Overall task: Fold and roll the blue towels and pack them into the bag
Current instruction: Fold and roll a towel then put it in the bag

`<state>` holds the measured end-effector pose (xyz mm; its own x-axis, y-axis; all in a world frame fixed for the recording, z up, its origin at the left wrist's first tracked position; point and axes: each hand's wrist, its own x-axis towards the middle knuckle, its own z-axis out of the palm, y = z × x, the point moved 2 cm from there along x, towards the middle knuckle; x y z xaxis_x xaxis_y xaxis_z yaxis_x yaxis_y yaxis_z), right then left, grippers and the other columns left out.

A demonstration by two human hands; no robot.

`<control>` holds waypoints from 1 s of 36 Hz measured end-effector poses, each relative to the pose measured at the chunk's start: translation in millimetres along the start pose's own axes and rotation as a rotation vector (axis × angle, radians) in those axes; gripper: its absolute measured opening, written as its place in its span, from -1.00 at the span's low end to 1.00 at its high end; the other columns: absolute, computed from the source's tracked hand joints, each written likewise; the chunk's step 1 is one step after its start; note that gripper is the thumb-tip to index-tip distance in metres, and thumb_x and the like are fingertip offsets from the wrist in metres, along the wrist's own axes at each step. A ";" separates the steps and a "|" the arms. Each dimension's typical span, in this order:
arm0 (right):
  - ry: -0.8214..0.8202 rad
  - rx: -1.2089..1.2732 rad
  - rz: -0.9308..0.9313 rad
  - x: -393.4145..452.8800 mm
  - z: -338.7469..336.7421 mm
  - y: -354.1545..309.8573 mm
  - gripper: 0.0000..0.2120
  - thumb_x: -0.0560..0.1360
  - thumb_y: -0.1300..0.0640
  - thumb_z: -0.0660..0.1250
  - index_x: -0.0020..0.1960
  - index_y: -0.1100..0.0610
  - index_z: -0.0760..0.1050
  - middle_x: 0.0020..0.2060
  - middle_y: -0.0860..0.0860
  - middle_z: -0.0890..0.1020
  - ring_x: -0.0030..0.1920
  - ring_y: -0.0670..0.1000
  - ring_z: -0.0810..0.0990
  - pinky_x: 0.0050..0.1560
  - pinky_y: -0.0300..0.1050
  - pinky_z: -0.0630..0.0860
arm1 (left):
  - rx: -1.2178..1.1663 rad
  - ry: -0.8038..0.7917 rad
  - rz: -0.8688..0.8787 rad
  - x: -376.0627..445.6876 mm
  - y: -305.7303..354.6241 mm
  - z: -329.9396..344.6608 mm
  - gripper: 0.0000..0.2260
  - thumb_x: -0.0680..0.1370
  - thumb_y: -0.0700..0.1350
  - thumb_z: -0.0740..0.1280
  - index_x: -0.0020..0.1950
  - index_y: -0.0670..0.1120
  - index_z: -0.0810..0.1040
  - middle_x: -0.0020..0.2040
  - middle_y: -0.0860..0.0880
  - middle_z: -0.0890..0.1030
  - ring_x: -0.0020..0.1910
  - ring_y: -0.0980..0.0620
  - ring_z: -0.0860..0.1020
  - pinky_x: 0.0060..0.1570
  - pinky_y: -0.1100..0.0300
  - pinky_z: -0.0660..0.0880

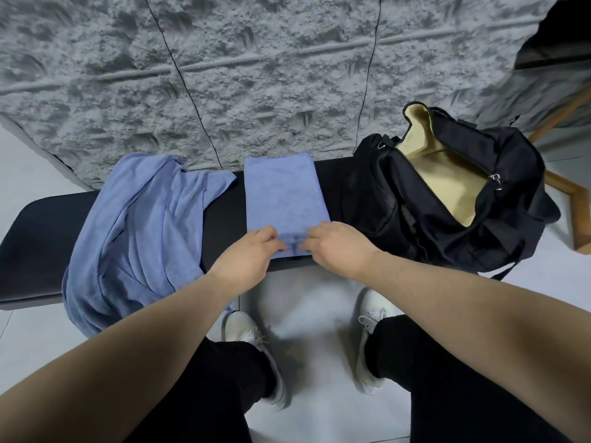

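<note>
From the head view, a folded blue towel lies as a long strip across the middle of a black bench, running from the far edge to the near edge. The left hand and the right hand sit side by side on its near end, fingers curled and pinching the bunched edge of the cloth. To the left, a second blue towel lies loose and crumpled, draping over the bench's near side. To the right stands a black bag, unzipped, its tan lining showing. White shoes stand on the pale floor.
</note>
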<state>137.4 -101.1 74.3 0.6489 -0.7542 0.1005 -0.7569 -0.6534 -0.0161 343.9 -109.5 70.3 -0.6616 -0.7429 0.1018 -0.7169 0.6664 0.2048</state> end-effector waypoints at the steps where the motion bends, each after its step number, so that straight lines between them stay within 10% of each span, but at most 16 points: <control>1: 0.014 -0.017 -0.007 -1.1 -0.6 -1.2 -0.80 0.21 0.22 0.55 -0.20 0.05 0.66 -0.37 -0.01 0.52 -0.42 0.06 0.48 -0.38 -0.14 0.42 | 0.054 0.026 0.005 0.5 0.6 -0.3 -0.63 0.34 -0.42 0.48 0.06 -0.09 0.68 -0.12 -0.06 0.51 -0.29 -0.09 0.46 -0.38 0.08 0.46; 9: 0.052 -0.099 0.052 0.0 3.0 -3.2 -0.77 0.16 0.24 0.55 -0.23 0.04 0.64 -0.37 -0.04 0.55 -0.37 0.02 0.50 -0.35 -0.16 0.35 | 0.266 0.065 0.045 1.1 14.8 -4.0 -0.86 0.27 -0.25 0.51 -0.25 -0.06 0.66 -0.32 0.01 0.48 -0.35 -0.08 0.47 -0.27 0.10 0.26; 23: -0.078 0.263 0.210 -3.5 2.4 0.9 -0.66 0.53 0.28 0.17 0.23 0.13 0.57 0.08 0.04 0.60 0.10 0.10 0.49 0.15 -0.08 0.37 | -0.103 0.029 -0.137 -1.3 9.6 -3.1 -0.73 0.43 -0.38 0.34 0.08 -0.16 0.67 -0.09 -0.11 0.61 -0.19 -0.17 0.56 -0.19 0.00 0.55; 36: -0.178 0.501 0.353 -11.8 -5.3 3.2 -0.71 0.56 0.26 0.17 0.23 0.03 0.42 0.03 0.01 0.56 0.05 0.10 0.51 0.00 -0.03 0.45 | -0.335 -0.069 -0.377 -2.1 9.8 -6.3 -0.86 0.49 -0.26 0.28 -0.04 -0.04 0.47 -0.22 0.06 0.50 -0.28 0.08 0.44 -0.30 0.25 0.38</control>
<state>126.9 -93.9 78.4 0.4028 -0.9009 -0.1616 -0.8271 -0.2827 -0.4857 339.7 -101.7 78.2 -0.3917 -0.9144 -0.1017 -0.8061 0.2878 0.5172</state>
